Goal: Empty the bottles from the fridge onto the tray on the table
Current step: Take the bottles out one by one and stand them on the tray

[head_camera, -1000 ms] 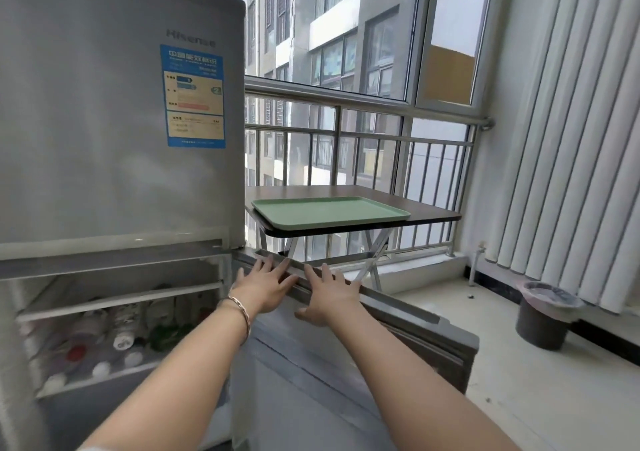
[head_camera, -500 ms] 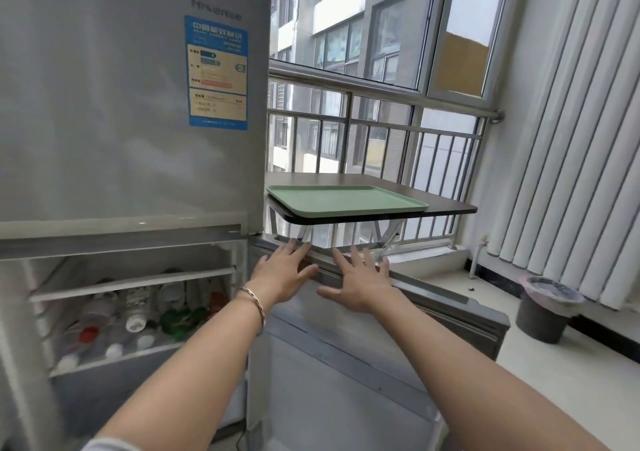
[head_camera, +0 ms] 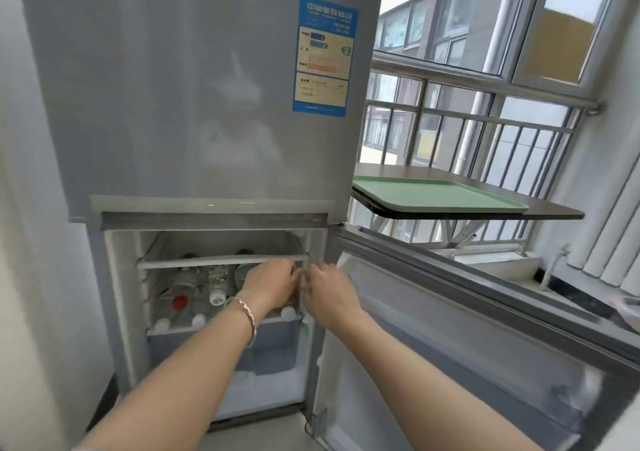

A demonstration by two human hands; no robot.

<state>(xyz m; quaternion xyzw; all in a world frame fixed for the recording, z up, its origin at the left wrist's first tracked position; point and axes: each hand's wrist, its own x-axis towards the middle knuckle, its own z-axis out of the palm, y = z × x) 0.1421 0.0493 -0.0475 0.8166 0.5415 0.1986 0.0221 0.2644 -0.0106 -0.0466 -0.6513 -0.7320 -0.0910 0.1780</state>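
Several plastic bottles lie on their sides on a shelf in the open lower compartment of the silver fridge (head_camera: pixel 194 104). One has a red cap (head_camera: pixel 180 302), others have white caps (head_camera: pixel 217 298). My left hand (head_camera: pixel 273 284), with a bracelet on its wrist, reaches in at the shelf's right end and hides the bottles there. My right hand (head_camera: pixel 329 294) is beside it at the compartment's right edge. Both have bent fingers, and what they touch is hidden. The green tray (head_camera: pixel 436 197) lies bare on the dark table (head_camera: pixel 554 212), up to the right.
The lower fridge door (head_camera: pixel 485 329) stands wide open to the right, below the table. A white shelf rail (head_camera: pixel 221 261) crosses above the bottles. A metal railing (head_camera: pixel 485 138) and windows run behind the table. Vertical blinds (head_camera: pixel 616 242) hang at the far right.
Both hands left the top edge of the open door and went down and left into the lower compartment. My view swung left and closer to the fridge.
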